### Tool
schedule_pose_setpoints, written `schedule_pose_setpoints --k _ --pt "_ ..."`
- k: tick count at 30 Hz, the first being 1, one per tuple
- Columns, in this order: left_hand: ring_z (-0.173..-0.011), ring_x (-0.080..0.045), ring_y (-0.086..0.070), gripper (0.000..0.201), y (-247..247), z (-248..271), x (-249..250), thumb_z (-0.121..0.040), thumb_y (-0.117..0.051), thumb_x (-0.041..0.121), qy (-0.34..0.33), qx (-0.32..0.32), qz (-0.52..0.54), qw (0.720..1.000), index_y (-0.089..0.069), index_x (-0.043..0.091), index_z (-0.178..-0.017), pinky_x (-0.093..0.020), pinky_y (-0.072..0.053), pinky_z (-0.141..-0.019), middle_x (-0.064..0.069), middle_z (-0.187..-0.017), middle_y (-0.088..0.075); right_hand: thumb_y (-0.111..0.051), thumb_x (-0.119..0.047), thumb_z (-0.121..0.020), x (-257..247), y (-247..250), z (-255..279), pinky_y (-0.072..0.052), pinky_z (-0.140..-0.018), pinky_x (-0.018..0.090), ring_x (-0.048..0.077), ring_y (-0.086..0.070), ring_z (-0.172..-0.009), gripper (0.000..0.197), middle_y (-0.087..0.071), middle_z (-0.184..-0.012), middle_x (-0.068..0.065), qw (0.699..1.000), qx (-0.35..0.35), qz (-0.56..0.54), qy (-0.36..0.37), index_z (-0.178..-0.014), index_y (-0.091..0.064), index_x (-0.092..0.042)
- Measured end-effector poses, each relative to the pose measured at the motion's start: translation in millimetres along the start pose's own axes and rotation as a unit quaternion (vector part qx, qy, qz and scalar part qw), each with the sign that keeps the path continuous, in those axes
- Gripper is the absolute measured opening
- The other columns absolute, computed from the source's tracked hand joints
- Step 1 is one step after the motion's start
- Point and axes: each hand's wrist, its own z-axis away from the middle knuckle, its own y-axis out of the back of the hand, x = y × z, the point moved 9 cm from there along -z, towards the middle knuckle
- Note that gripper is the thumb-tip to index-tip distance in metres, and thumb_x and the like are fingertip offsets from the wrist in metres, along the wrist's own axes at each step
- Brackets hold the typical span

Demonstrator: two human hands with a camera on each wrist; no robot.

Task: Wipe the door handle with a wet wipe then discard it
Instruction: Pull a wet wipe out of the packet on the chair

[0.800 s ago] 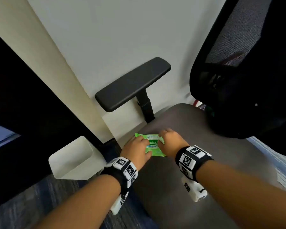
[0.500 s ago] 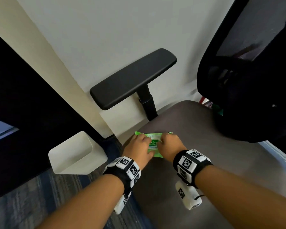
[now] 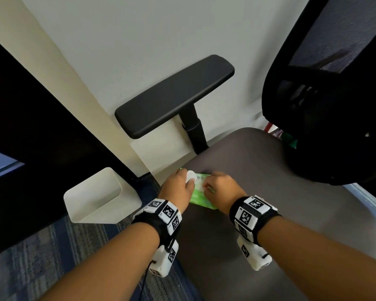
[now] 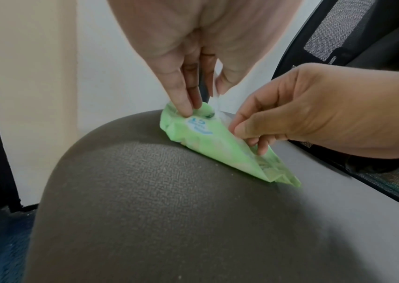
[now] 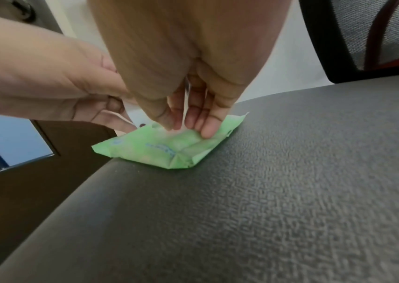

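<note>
A green wet wipe pack (image 3: 201, 197) lies near the front left corner of the grey chair seat (image 3: 269, 192). My left hand (image 3: 188, 181) pinches the pack's white peel-back flap (image 4: 217, 101) and holds it lifted off the top. In the left wrist view the left hand (image 4: 203, 99) comes down from above onto the pack (image 4: 217, 147). My right hand (image 3: 206, 187) reaches into the uncovered opening, and its thumb and forefinger (image 4: 237, 128) pinch the white wipe there. In the right wrist view the right hand (image 5: 188, 124) has its other fingers resting on the pack (image 5: 159, 149).
A white open bin (image 3: 96, 196) stands on the blue carpet left of the chair. A dark door (image 3: 30, 127) is beyond it. The black armrest (image 3: 174, 94) rises behind the pack, and the mesh chair back (image 3: 334, 105) stands at the right.
My left hand has peeled the white flap up off the pack. My right hand has shifted onto the uncovered opening.
</note>
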Motion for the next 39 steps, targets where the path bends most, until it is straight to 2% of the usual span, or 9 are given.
schedule_pose_setpoints --k 4,7,9,12,14,19,23,29,39 --pt "-0.1 -0.036 -0.059 0.028 1.4 1.9 -1.0 -0.09 -0.052 0.022 0.0 0.005 0.014 1.0 -0.055 0.002 -0.109 -0.044 -0.048 -0.086 -0.02 -0.108 -0.064 -0.053 -0.018 -0.088 -10.5 -2.9 -0.7 -0.049 -0.071 0.04 0.034 -0.057 -0.091 0.021 -0.057 -0.1 0.014 0.997 0.004 0.063 0.034 -0.093 -0.067 -0.004" --pt "-0.1 -0.036 -0.059 0.027 1.3 2.9 0.4 -0.09 -0.051 0.021 -0.004 0.008 0.02 1.0 -0.056 0.002 -0.109 -0.044 -0.048 -0.086 -0.02 -0.108 -0.064 -0.049 -0.014 -0.091 -19.9 -4.4 -1.9 -0.039 -0.067 0.034 0.034 -0.055 -0.095 0.022 -0.056 -0.099 0.017 0.994 0.005 0.098 0.05 -0.095 -0.065 0.0" --pt "-0.099 -0.037 -0.059 0.027 1.7 3.5 0.7 -0.09 -0.051 0.022 -0.004 0.008 0.018 1.0 -0.055 0.001 -0.108 -0.045 -0.048 -0.085 -0.02 -0.107 -0.063 -0.048 -0.012 -0.092 -25.2 -6.6 -3.7 -0.04 -0.069 0.034 0.034 -0.055 -0.099 0.022 -0.056 -0.102 0.017 0.991 0.001 0.123 0.057 -0.101 -0.064 -0.001" --pt "-0.098 -0.037 -0.06 0.028 2.5 2.7 0.8 -0.091 -0.05 0.022 -0.003 0.008 0.022 1.0 -0.056 0.001 -0.108 -0.046 -0.049 -0.085 -0.02 -0.106 -0.063 -0.05 -0.011 -0.092 -30.1 -12.1 -6.4 -0.05 -0.079 0.04 0.032 -0.054 -0.106 0.023 -0.055 -0.11 0.014 0.983 -0.029 0.177 0.049 -0.112 -0.059 -0.004" --pt "-0.099 -0.036 -0.06 0.028 2.6 2.8 0.6 -0.091 -0.05 0.022 -0.002 0.006 0.024 1.0 -0.056 0.001 -0.11 -0.046 -0.049 -0.085 -0.02 -0.107 -0.063 -0.052 -0.009 -0.09 -31.6 -16.6 -7.9 -0.052 -0.084 0.042 0.032 -0.053 -0.11 0.027 -0.054 -0.115 0.015 0.976 -0.054 0.206 0.041 -0.117 -0.054 -0.004" --pt "-0.098 -0.035 -0.06 0.027 2.8 4.8 -2.0 -0.091 -0.05 0.022 -0.003 0.009 0.023 1.0 -0.056 0.003 -0.109 -0.045 -0.05 -0.084 -0.019 -0.106 -0.063 -0.051 -0.013 -0.092 -31.7 -22.1 -13.1 -0.05 -0.082 0.039 0.031 -0.052 -0.112 0.031 -0.052 -0.121 0.015 0.967 -0.072 0.243 0.019 -0.122 -0.052 -0.006" --pt "-0.097 -0.033 -0.061 0.026 2.9 4.8 -3.3 -0.091 -0.051 0.023 -0.008 0.011 0.031 0.999 -0.057 0.004 -0.107 -0.044 -0.05 -0.085 -0.018 -0.105 -0.064 -0.048 -0.016 -0.093 -27.8 -24.7 -19.2 -0.05 -0.084 0.041 0.032 -0.054 -0.111 0.03 -0.053 -0.12 0.016 0.972 -0.082 0.221 0.0 -0.121 -0.053 -0.006" --pt "-0.094 -0.034 -0.061 0.027 4.1 4.7 -3.9 -0.09 -0.053 0.024 -0.017 0.012 0.028 0.999 -0.057 0.001 -0.103 -0.044 -0.05 -0.083 -0.019 -0.102 -0.064 -0.043 -0.027 -0.092 -16.5 -15.7 -17.1 -0.047 -0.09 0.041 0.034 -0.053 -0.112 0.04 -0.054 -0.124 0.018 0.988 -0.072 0.137 -0.026 -0.124 -0.049 -0.003" --pt "-0.091 -0.034 -0.061 0.024 2.0 4.0 -2.6 -0.089 -0.054 0.023 -0.023 0.008 0.03 0.999 -0.057 0.002 -0.1 -0.044 -0.05 -0.081 -0.019 -0.099 -0.065 -0.046 -0.031 -0.092 -22.7 -4.2 -4.2 -0.043 -0.083 0.036 0.031 -0.055 -0.102 0.037 -0.056 -0.117 0.016 0.993 -0.051 0.096 0.036 -0.117 -0.048 -0.005"
